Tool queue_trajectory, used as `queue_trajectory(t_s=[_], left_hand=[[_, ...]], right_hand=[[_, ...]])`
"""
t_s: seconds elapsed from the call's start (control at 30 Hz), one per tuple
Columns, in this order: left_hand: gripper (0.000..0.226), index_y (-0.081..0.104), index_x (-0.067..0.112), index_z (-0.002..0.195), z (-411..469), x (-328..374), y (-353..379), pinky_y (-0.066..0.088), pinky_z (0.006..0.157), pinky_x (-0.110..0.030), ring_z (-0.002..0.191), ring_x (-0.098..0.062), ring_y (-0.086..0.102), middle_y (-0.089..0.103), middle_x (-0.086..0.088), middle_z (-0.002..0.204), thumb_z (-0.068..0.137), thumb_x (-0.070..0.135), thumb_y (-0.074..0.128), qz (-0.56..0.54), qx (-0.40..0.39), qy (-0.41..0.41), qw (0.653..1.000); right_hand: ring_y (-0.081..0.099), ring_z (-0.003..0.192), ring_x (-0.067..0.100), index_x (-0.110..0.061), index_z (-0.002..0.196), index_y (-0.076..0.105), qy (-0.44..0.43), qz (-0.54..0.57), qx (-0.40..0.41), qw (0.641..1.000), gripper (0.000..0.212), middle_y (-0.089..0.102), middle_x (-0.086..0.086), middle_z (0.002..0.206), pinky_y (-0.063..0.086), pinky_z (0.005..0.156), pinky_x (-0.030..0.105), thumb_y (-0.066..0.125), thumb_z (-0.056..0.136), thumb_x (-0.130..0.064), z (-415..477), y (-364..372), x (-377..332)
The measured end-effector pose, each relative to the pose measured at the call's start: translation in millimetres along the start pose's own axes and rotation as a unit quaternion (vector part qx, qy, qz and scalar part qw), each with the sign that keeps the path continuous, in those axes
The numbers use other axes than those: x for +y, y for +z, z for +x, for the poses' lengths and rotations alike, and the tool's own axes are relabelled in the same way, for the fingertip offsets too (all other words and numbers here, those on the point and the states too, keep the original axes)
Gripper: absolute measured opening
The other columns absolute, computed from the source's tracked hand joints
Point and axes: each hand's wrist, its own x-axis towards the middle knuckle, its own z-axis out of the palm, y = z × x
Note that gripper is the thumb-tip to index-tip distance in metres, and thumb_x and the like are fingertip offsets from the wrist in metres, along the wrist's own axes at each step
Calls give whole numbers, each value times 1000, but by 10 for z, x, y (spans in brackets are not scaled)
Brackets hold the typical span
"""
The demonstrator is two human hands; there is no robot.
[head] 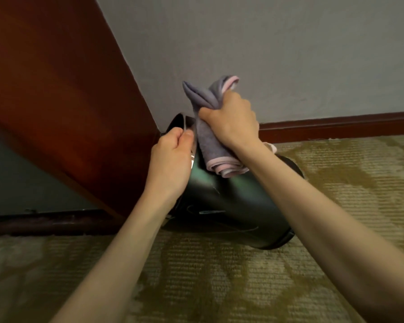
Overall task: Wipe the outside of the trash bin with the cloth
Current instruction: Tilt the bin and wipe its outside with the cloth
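Dark glossy cylindrical trash bin (222, 206) at frame centre, tilted on patterned carpet (219, 276). Left hand (170, 162) pinching its rim. Right hand (231, 122) clenched around bunched grey-purple cloth (210, 145), pressed against bin's upper side.

Cabinet (63, 101) (wooden, seemingly) crowds bin (231, 206).

hands: 2 (170, 157) (231, 120) | cloth (210, 145): 1 | trash bin (226, 206): 1
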Motion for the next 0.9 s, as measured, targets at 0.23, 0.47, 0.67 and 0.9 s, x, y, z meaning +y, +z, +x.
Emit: queue_trajectory(t_s=[0.23,0.47,0.67,0.9], left_hand=[[32,49,9,68,57,11,26,32,61,-34,61,-16,44,49,2,62,95,25,43,-39,-21,-11,999],[26,60,4,86,276,106,110,50,75,-43,85,-31,63,66,-19,91,94,16,39,-46,-58,-73,995],[29,52,4,78,245,182,173,32,56,-34,64,-19,44,53,-5,69,96,22,39,-19,-34,-11,999],[31,49,7,78,209,100,107,30,56,-28,60,-12,39,42,1,66,99,26,37,-4,-44,-3,999]], right_hand=[[63,87,27,-12,117,53,-50,40,86,994,48,64,5,97,44,66,33,60,78,-40,-411,-12,20],[43,91,-8,-2,122,49,-62,144,167,973,54,56,1,106,31,74,-4,66,74,-21,-1000,141,139],[57,98,11,-6,118,52,-43,154,167,973,53,61,3,109,45,80,21,62,74,-34,-861,33,248],[60,91,16,-12,108,56,2,102,163,981,42,64,2,102,46,75,29,63,73,-34,-683,-151,723]])
